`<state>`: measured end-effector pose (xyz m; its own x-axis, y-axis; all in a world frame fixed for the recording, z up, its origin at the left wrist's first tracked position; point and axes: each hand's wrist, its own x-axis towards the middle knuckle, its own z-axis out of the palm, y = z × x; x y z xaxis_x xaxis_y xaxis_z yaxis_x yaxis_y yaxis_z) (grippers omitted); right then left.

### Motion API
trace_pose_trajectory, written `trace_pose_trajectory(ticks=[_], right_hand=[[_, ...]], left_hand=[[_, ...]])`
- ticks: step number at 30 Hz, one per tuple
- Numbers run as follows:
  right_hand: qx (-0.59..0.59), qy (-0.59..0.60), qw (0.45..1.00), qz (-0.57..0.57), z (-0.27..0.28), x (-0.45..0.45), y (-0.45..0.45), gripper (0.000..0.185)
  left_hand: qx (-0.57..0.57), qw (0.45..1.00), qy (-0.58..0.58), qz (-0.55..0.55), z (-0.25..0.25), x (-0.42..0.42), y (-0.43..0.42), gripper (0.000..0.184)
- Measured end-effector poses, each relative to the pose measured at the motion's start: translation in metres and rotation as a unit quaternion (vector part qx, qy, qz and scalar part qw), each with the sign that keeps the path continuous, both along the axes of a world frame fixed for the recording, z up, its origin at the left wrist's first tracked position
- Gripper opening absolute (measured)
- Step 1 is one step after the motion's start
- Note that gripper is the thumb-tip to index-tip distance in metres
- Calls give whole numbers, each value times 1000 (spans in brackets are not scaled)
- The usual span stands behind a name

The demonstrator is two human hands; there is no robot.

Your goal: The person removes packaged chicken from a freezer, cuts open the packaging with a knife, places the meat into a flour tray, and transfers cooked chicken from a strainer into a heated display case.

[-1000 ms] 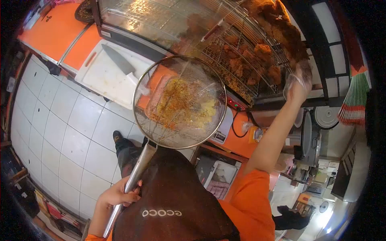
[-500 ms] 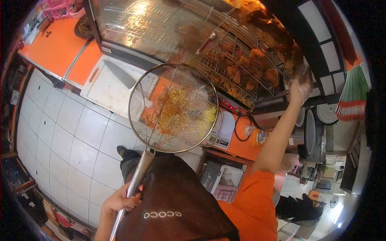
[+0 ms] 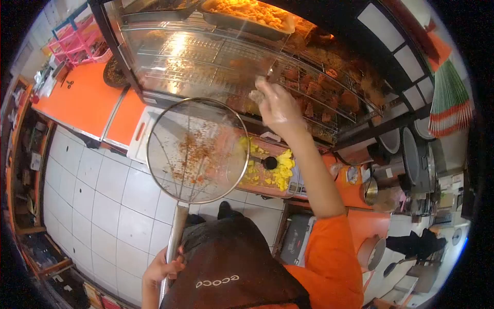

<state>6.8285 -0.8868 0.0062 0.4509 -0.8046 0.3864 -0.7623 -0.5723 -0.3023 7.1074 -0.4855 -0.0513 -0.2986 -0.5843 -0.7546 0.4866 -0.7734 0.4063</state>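
1 cutting board [image 3: 148, 129] on orange counter [image 3: 74, 105]

At seven o'clock the left hand [image 3: 167, 266] grips a strainer [image 3: 195, 154] whose crumb-flecked round reaches nine; at one, the gloved right hand [image 3: 278, 107] fronts the glass-sided cabinet [image 3: 206, 67] at twelve.

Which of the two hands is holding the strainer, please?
The left hand, gripping the strainer by its handle; the right hand is instead raised by the glass cabinet.

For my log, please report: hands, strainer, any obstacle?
Left hand grips strainer. Gloved right hand at cabinet handle. Brown crumbs in strainer. Strainer partly blocks tray view.
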Motion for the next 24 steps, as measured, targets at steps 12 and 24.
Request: trace_pose_trajectory(ticks=[12,24], right_hand=[[-78,-127,951,-270,-62,-88,56,27],[539,-217,773,-255,-81,-86,184,51]], left_hand=[[-8,999,-19,40,3,111,10,51],[-24,999,7,29,3,212,4,50]])
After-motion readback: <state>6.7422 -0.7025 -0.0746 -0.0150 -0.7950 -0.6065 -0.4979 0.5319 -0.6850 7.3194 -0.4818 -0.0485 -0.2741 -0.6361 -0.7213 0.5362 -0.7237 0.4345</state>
